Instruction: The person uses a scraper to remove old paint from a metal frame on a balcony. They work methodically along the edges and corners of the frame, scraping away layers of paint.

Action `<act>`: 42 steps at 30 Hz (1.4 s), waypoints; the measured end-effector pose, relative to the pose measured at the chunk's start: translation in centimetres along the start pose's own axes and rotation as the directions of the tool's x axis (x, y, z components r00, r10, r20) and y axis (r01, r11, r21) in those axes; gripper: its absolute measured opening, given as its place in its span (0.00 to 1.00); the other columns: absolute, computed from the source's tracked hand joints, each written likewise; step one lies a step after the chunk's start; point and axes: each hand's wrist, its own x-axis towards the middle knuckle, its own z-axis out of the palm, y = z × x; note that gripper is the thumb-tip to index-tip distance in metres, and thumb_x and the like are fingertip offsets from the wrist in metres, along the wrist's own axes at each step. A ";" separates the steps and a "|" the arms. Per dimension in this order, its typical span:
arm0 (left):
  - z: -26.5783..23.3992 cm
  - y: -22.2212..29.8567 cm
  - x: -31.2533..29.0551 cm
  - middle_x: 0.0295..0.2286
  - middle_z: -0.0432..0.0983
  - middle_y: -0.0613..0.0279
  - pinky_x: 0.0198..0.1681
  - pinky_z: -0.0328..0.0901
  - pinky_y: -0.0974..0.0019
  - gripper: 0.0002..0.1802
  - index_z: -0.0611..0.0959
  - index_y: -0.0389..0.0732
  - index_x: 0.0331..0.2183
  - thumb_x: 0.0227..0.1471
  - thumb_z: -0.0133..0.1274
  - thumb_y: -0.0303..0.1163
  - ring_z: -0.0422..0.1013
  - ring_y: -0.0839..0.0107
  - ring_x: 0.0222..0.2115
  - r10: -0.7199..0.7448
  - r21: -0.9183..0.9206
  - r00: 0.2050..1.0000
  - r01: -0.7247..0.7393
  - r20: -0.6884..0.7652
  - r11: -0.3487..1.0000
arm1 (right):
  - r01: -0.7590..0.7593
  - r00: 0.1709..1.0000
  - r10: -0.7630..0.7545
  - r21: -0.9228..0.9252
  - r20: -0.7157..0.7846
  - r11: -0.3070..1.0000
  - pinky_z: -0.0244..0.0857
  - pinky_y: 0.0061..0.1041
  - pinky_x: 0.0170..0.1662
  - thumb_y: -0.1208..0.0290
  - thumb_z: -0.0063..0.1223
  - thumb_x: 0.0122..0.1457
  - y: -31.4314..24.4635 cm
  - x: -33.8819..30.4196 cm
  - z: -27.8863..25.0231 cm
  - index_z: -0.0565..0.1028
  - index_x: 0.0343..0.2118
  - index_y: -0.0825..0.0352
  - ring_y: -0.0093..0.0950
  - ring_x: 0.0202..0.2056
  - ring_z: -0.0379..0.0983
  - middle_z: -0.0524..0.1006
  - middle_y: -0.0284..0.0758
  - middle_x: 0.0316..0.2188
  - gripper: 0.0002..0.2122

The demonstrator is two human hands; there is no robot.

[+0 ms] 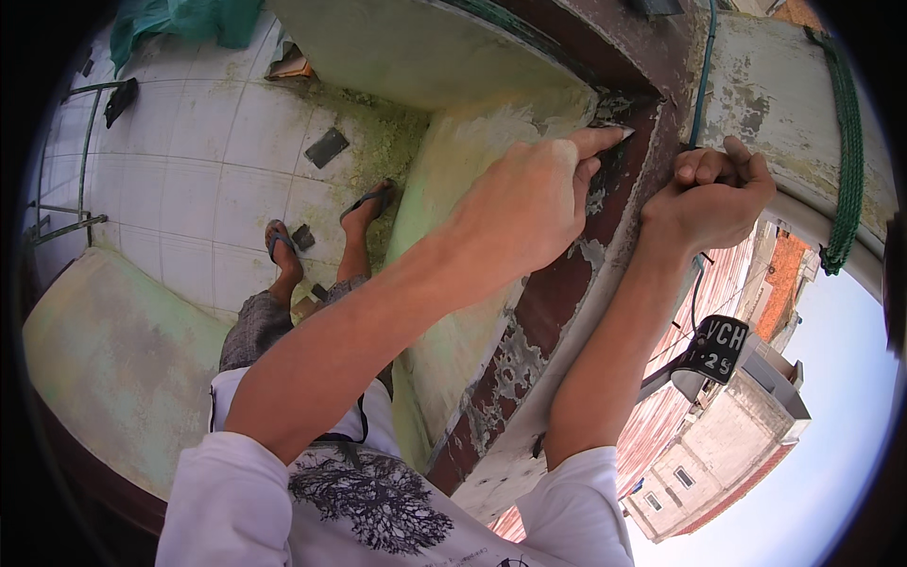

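Ledge (557, 293): flaking maroon paint, runs diagonally along the top of the green wall (463, 142). Left hand (524, 198) at its upper end; index extended, thumb close, rest folded; pale tip at fingertip, cannot tell if gripped. Right hand (704, 198) beside outer edge, fingers curled, grip hidden. Open room: tiled floor (184, 189) inside, sky (831, 378) outside.

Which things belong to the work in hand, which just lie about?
Likely in use:
left hand, any tool there too small to tell
peeling dark-red ledge
right hand, beside it

Apparently lying about:
flat dark piece on the tiles
green cloth
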 end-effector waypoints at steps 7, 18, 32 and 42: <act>0.6 -0.3 -1.3 0.51 0.79 0.37 0.59 0.67 0.58 0.25 0.77 0.42 0.64 0.69 0.46 0.22 0.76 0.53 0.53 -0.038 -0.049 0.999 0.037 -0.011 0.998 | 0.016 1.000 -0.017 0.029 0.016 0.999 0.55 0.27 0.23 0.60 0.48 0.66 0.1 0.1 -0.1 0.76 0.29 0.74 0.25 0.16 0.58 0.61 0.32 0.13 0.18; 0.9 -1.6 -1.6 0.50 0.81 0.39 0.54 0.71 0.59 0.23 0.76 0.38 0.63 0.70 0.46 0.23 0.80 0.58 0.49 -0.052 -0.027 0.998 0.053 0.019 0.998 | -0.027 1.000 0.027 0.036 0.003 0.999 0.54 0.25 0.23 0.60 0.47 0.66 0.0 0.4 -0.3 0.76 0.28 0.72 0.24 0.17 0.59 0.60 0.30 0.13 0.18; 2.2 -4.5 -3.1 0.39 0.81 0.35 0.45 0.73 0.48 0.24 0.78 0.42 0.63 0.69 0.46 0.26 0.80 0.42 0.39 0.057 -0.066 0.996 -0.061 -0.062 0.996 | -0.009 1.000 0.008 0.042 0.015 0.999 0.53 0.25 0.22 0.61 0.48 0.66 0.2 -0.1 -0.1 0.75 0.31 0.74 0.25 0.16 0.58 0.60 0.31 0.14 0.17; 0.8 -1.6 -1.4 0.39 0.83 0.39 0.46 0.73 0.56 0.24 0.77 0.41 0.63 0.70 0.45 0.22 0.81 0.53 0.38 0.012 -0.037 1.000 -0.013 -0.008 0.999 | -0.013 1.000 0.012 0.026 0.006 1.000 0.54 0.25 0.23 0.62 0.48 0.66 0.0 0.0 -0.3 0.76 0.31 0.73 0.25 0.17 0.59 0.62 0.32 0.14 0.17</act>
